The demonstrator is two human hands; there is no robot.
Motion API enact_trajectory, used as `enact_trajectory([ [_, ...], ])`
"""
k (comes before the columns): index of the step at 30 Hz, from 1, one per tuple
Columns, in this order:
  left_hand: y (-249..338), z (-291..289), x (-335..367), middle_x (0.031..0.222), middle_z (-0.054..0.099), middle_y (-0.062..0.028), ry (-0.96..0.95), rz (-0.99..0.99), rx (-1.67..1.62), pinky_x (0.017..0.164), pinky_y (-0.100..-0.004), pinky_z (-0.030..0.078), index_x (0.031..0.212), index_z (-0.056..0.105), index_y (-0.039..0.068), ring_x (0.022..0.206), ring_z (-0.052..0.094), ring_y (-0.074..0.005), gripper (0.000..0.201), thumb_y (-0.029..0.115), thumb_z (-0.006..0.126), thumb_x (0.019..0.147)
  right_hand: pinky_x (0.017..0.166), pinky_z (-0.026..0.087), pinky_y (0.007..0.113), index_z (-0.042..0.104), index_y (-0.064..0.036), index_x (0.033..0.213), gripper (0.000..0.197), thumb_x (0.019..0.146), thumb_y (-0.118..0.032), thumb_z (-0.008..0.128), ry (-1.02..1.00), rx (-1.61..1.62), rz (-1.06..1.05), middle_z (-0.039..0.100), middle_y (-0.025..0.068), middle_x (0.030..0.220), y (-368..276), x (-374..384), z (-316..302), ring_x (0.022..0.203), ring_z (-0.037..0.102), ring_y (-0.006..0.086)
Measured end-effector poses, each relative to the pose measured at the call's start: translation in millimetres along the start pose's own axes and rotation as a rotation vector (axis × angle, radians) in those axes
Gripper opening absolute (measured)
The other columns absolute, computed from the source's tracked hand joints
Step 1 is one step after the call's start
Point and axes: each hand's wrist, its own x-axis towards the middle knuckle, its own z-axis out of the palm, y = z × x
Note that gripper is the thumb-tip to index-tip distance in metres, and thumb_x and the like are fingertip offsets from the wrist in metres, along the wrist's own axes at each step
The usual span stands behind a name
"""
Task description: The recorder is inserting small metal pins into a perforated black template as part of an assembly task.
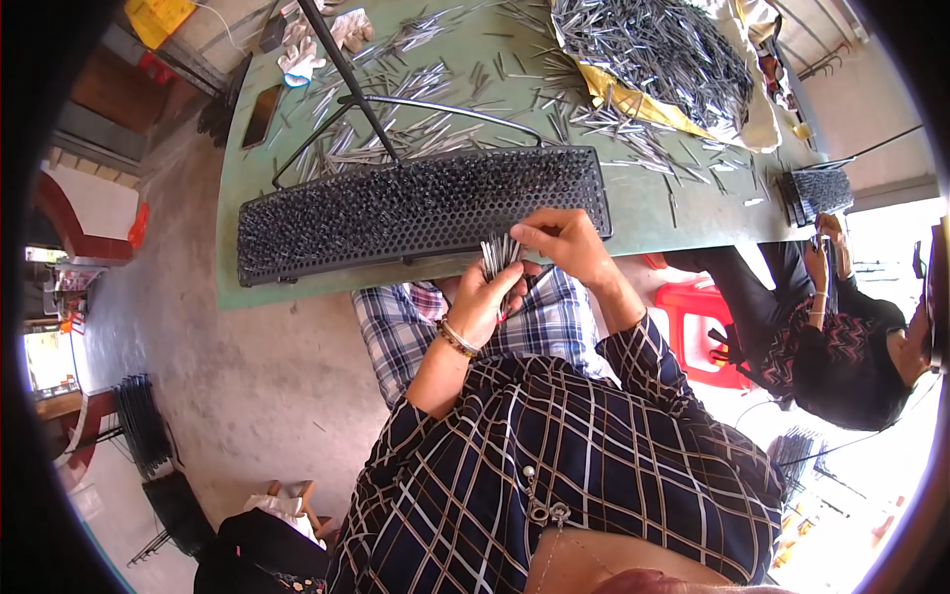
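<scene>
My left hand [479, 305] is closed around a bundle of thin grey and black rods [492, 255], their tips standing up from the fingers. My right hand [572, 246] is held beside the bundle's top, thumb and fingers pinched together; anything in the pinch is too small to make out. Just beyond both hands lies a long black perforated panel [426, 208] with a bent metal frame, tilted at the near edge of the table. Many of its holes have short dark pieces in them, while a band along the front right shows bare holes.
The green table [633, 226] carries loose scattered rods [426, 89] and a big heap of rods [658, 59] on a sack. A phone [261, 116] and gloves [300, 61] lie at the left. On the right, another person [841, 337] handles a smaller panel [819, 190] near a red stool [693, 327].
</scene>
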Motion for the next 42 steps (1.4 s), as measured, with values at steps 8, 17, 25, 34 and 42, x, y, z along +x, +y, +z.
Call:
enact_trajectory([
  [8,-8.0,2.9,12.0,0.097,0.063,-0.012,-0.023,-0.067,-0.05,0.057,-0.0208,0.044,0.111,0.054,0.002,0.07,0.053,-0.0074,0.023,0.015,0.055,0.091,0.048,0.04,0.023,0.067,0.0011,0.093,0.022,0.084,-0.019,0.067,0.493,-0.174,-0.146,0.06,0.0041,0.063,12.1,28.9,-15.9,0.054,0.048,0.0051],
  [17,-11.7,-6.4,12.5,0.099,0.063,-0.0138,-0.011,-0.138,-0.052,0.062,-0.0235,0.047,0.109,0.054,0.001,0.074,0.057,-0.0102,0.021,0.014,0.053,0.092,0.063,0.05,0.037,0.066,-0.0046,0.095,0.017,0.081,-0.014,0.064,0.438,-0.627,-0.538,0.056,0.0106,0.092,19.0,32.9,-8.8,0.073,0.061,0.0295],
  [25,-5.0,-5.1,6.1,0.1,0.064,-0.0121,0.0,-0.155,-0.077,0.065,-0.0262,0.052,0.112,0.053,0.002,0.083,0.062,-0.0146,0.024,0.017,0.052,0.093,0.064,0.049,0.035,0.064,-0.0056,0.102,0.023,0.08,-0.014,0.064,0.341,-0.9,-0.582,0.052,0.0102,0.097,10.9,32.0,-8.2,0.073,0.059,0.0273],
  [34,0.2,0.0,4.8,0.099,0.064,-0.0108,-0.03,-0.068,-0.044,0.055,-0.0229,0.044,0.113,0.052,0.003,0.071,0.055,-0.0091,0.025,0.019,0.051,0.094,0.055,0.046,0.026,0.066,0.0017,0.089,0.016,0.083,-0.014,0.066,0.252,-0.478,-0.466,0.059,0.0104,0.086,9.1,16.7,-7.1,0.064,0.059,0.0165],
  [42,0.3,7.9,5.7,0.099,0.063,-0.0127,-0.065,-0.036,0.007,0.053,-0.0209,0.04,0.112,0.053,-0.001,0.068,0.051,-0.0085,0.027,0.02,0.05,0.095,0.049,0.042,0.028,0.068,0.0026,0.081,0.023,0.081,-0.02,0.069,0.009,-0.059,-0.074,0.06,0.0067,0.062,16.6,4.1,-8.4,0.056,0.054,0.0099],
])
